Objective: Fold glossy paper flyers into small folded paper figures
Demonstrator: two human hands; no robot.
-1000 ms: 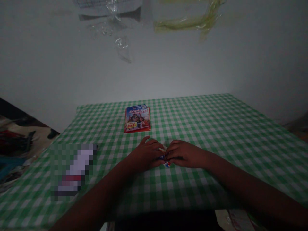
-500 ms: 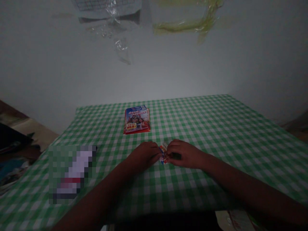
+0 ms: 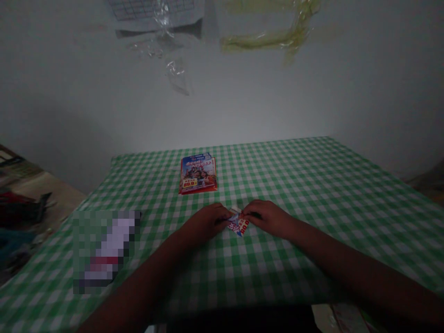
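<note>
Now a small folded piece of printed paper [image 3: 238,224] sits between the two hands, its white, blue and red face showing more openly than a moment ago, when the hands nearly covered it; large red characters are visible on its lower part. It lies on or just above the cloth, and its tip points toward the person. The left hand [image 3: 204,224] holds its left side, with the left fingers [image 3: 222,218] curled and pressed together in a pinch on the paper. The right hand [image 3: 267,218] mirrors this from the other side, its right fingers [image 3: 251,210] closed and pinching the paper's right edge. Both forearms reach in from the near edge of the surface [image 3: 294,263], which is covered by a green-and-white checked cloth. To the left lies a blurred patch [image 3: 106,252] hiding whatever is there. Straight ahead, well beyond the hands, sits a stack of glossy red-and-blue leaflets [image 3: 197,175] marked 89.9. Past the far edge rises a pale wall [image 3: 263,106], with clear plastic scraps [image 3: 166,32] and a greenish plastic strip [image 3: 267,41] stuck high on it.
</note>
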